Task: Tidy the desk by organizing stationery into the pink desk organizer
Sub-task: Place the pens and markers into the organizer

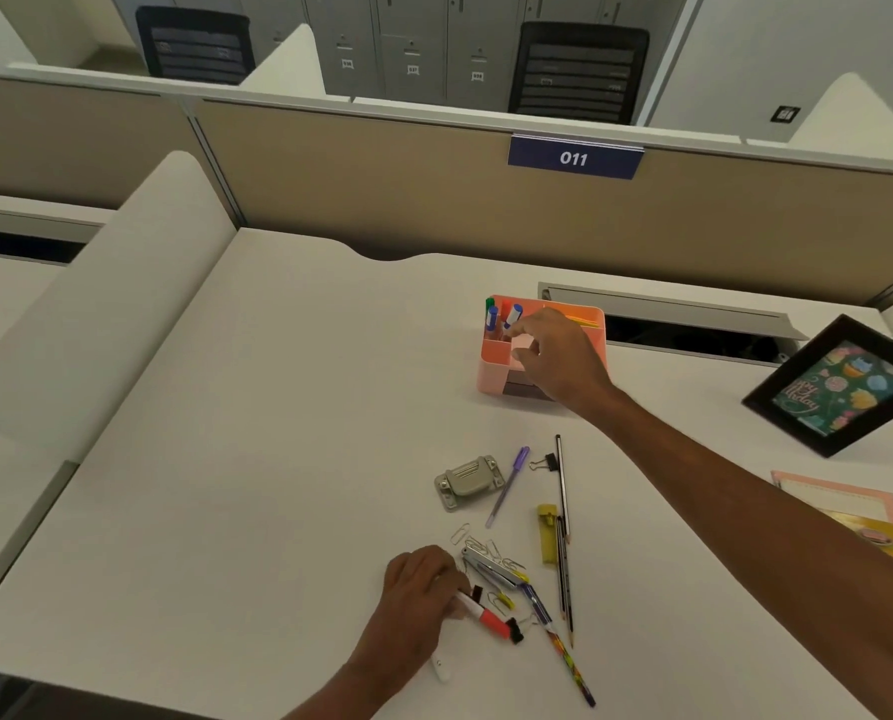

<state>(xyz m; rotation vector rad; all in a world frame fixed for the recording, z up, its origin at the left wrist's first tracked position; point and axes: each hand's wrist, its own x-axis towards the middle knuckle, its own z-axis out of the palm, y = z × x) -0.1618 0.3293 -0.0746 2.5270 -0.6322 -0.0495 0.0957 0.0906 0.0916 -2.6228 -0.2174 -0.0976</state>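
On the table (pixel 278 407), head view: pink desk organizer (pixel 492 377) stands at the far side, with several markers (pixel 504 317) upright in it. Right hand (pixel 564 356) hangs over its front compartment, fingers curled; grip cannot be determined. Left hand (pixel 418 589) pinches a red marker (pixel 488 618). Pencils (pixel 562 485), purple pen (pixel 507 485) and paper clips (pixel 462 535) lie loose. Judged under half done.

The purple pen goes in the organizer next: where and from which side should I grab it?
Probably its lower barrel, pinched across from above. The purple pen lies flat, its capped end close beside the grey metal block, while the lower end has bare desk on both sides.
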